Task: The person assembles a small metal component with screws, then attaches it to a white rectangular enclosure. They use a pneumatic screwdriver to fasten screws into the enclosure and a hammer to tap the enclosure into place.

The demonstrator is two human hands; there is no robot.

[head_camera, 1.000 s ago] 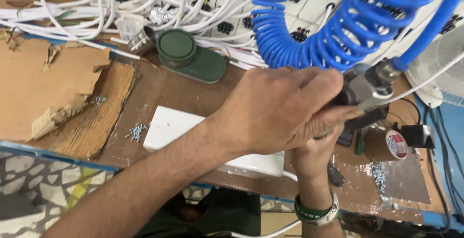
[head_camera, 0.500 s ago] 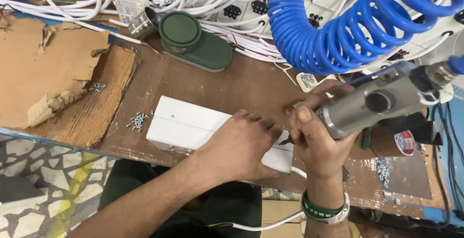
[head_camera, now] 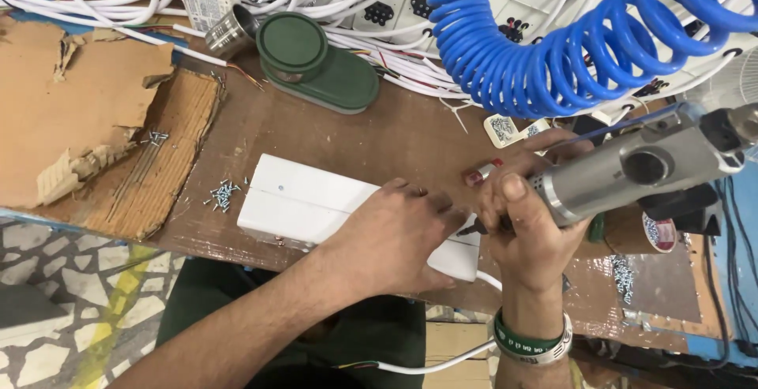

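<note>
We note the brown worktop [head_camera: 395,132] carrying a white box [head_camera: 304,203]. Our left hand [head_camera: 391,239] presses flat on its right end. Our right hand [head_camera: 529,223], grip closed, holds a grey pneumatic screwdriver [head_camera: 632,172] beside it.

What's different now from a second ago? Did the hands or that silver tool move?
The left hand came off the silver screwdriver tool and dropped onto the white box, pressing it down. The right hand kept its grip on the tool and swung it so its tip points at the box's right end. The blue coiled hose, green container and loose screws lie as before.
</note>
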